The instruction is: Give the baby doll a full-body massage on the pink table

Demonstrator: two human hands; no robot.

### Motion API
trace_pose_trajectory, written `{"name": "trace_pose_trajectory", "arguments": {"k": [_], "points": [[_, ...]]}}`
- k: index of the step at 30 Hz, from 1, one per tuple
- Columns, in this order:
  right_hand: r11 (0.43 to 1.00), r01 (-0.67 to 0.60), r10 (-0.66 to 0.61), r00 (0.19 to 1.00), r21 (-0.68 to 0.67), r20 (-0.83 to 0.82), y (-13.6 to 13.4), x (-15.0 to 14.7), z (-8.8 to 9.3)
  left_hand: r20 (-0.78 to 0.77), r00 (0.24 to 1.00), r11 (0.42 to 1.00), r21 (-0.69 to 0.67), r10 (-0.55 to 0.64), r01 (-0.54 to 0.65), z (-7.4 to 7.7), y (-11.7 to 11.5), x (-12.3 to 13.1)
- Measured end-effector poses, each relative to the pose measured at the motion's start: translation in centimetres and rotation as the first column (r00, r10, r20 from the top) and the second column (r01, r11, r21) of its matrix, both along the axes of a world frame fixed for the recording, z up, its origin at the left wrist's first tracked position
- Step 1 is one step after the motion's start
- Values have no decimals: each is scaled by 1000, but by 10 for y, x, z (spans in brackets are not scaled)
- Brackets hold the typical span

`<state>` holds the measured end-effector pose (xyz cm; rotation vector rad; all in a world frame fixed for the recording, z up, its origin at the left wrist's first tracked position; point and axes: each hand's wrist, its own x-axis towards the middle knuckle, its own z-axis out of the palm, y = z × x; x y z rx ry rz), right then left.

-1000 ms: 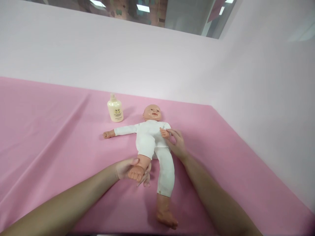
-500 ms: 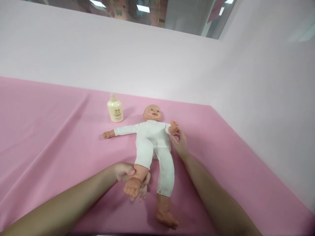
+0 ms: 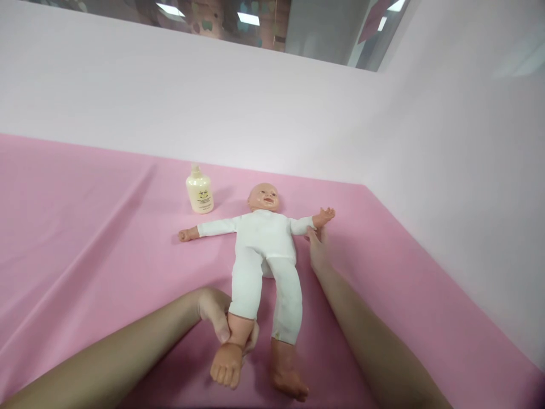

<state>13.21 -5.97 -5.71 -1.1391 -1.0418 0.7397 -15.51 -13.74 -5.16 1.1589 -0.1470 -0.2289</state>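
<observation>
Both doll limbs have moved since 1 second ago: the bent leg is now pulled out straight, and the arm that lay across the chest now sticks out to the side. The plastic baby doll in a white cloth suit (image 3: 264,250) lies on its back between the 2 hands. The left hand (image 3: 221,318) is curled tight around the doll's ankle, holding that leg flat. The right hand (image 3: 317,250) is mostly open, with its fingers touching under the doll's arm to prop it out. The small cream plastic lotion bottle (image 3: 199,193) stands far beyond the left hand. The pink cloth (image 3: 85,227) lies under both hands.
</observation>
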Motion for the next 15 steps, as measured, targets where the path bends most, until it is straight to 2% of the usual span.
{"name": "trace_pose_trajectory", "arguments": {"k": [3, 8, 12, 15], "points": [[997, 41, -46, 995, -61, -86, 1, 4, -3, -4, 1000, 999, 25, -24, 24, 3, 2, 1], [990, 2, -24, 988, -139, -154, 9, 13, -10, -18, 999, 999, 26, -30, 30, 3, 1, 0], [993, 16, -29, 993, -120, -113, 6, 12, -9, 42, 998, 990, -131, -56, 61, -9, 0, 0], [997, 52, -55, 997, -62, -53, 1, 7, -4, 189, 982, 967, -251, 2, 47, -19, 1, 2]]}}
